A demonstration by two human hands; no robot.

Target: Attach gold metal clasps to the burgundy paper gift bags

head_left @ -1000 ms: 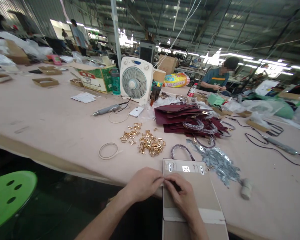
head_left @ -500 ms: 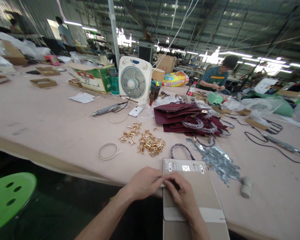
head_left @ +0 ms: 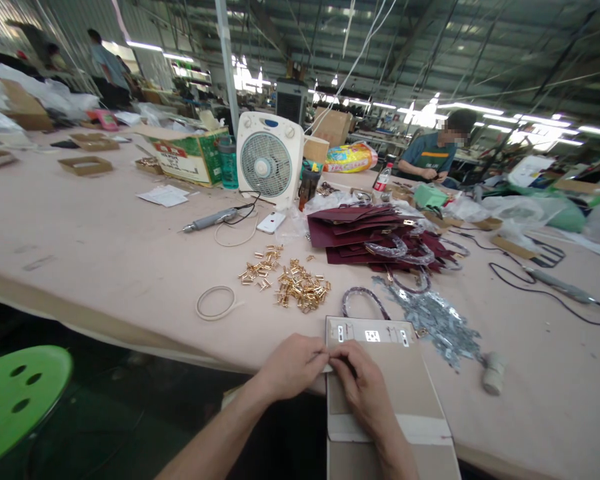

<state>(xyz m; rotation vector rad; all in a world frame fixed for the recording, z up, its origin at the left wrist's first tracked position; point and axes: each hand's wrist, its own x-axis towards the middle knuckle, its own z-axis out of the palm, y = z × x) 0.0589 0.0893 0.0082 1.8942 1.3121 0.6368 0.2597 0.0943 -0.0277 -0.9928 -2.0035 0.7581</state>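
Note:
A beige bag panel [head_left: 405, 373] with dark edges lies at the table's front edge and hangs over it. At its top, small metal plates [head_left: 373, 336] sit in a pale strip, and a plastic-wrapped dark handle [head_left: 364, 293] arches beyond. My left hand [head_left: 296, 365] is closed in a pinch by the panel's left edge. Over the panel, my right hand [head_left: 363, 380] is pinched too, its fingertips meeting those of the left. Whatever lies between them is too small to make out. A pile of gold-coloured metal fittings [head_left: 300, 287] lies ahead of both hands.
Flat grey metal pieces [head_left: 435, 320] spread right of the handle, near a roll of tape [head_left: 493, 373]. Behind are stacked maroon bag pieces [head_left: 360, 233], a fan [head_left: 267, 163], a phone [head_left: 271, 222] and an electric screwdriver [head_left: 210, 220]. A co-worker [head_left: 433, 157] sits across the table.
Both hands stay pinched together in nearly the same place, with only a slight shift of the fingers. In the far background, a standing person has moved a little left.

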